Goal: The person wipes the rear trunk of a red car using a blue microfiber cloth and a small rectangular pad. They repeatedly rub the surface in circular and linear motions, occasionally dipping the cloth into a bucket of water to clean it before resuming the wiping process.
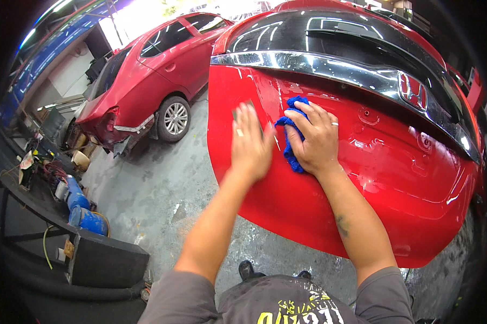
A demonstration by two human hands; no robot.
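Before me stands a glossy red car tailgate point(286, 205), wet in places, with a chrome trim strip point(308, 63) below the dark rear window point(319, 43). My left hand point(250, 141) lies flat near the panel's left side, fingers together and slightly blurred. Edges of a thin grey-green sheet point(234, 115), possibly sandpaper, show beside its fingers; most of it is hidden under the hand. Just to the right, my right hand point(315, 132), with a ring on one finger, presses a crumpled blue cloth point(292, 154) against the tailgate.
At the far left is a red sedan point(173, 59) with a damaged rear end. Blue containers point(89, 220) and a dark bench point(108, 259) stand at left. Grey, wet-looking floor point(151, 183) runs between the cars. My shoes point(247, 269) show below the tailgate.
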